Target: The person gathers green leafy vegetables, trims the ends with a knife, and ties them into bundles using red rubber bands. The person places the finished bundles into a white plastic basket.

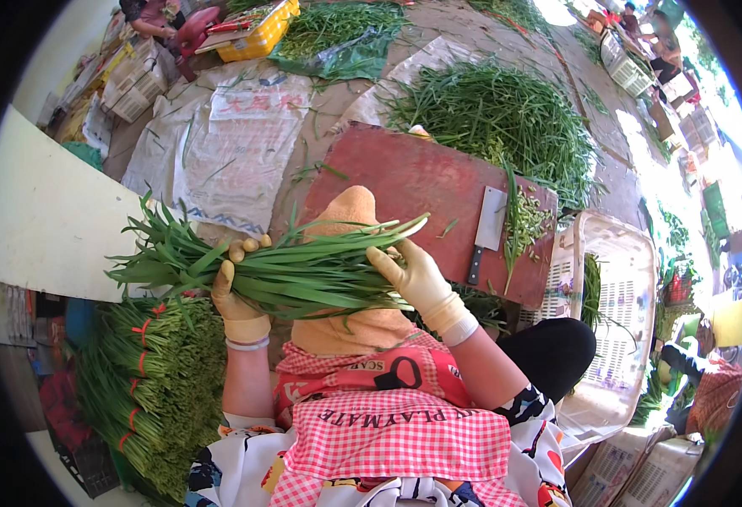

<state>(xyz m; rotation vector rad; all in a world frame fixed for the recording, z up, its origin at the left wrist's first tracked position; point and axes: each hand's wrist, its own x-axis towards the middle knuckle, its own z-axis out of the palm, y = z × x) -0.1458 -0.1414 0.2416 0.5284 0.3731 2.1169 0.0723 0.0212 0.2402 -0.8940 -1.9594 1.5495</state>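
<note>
A loose bunch of garlic chives lies sideways across both my gloved hands, above an orange towel on my lap. My left hand grips the leafy part, thumb in front and fingertips curled over the top. At the pale stem ends, my right hand closes its thumb and fingers on the stalks. Beyond them is a red board. A cleaver with a black handle rests on it, beside chopped stem ends and a few long leaves.
Tied chive bundles with red bands are stacked at my left. A big loose heap lies behind the board. A white plastic crate stands at my right. White sacking covers the floor ahead; other people sit farther off.
</note>
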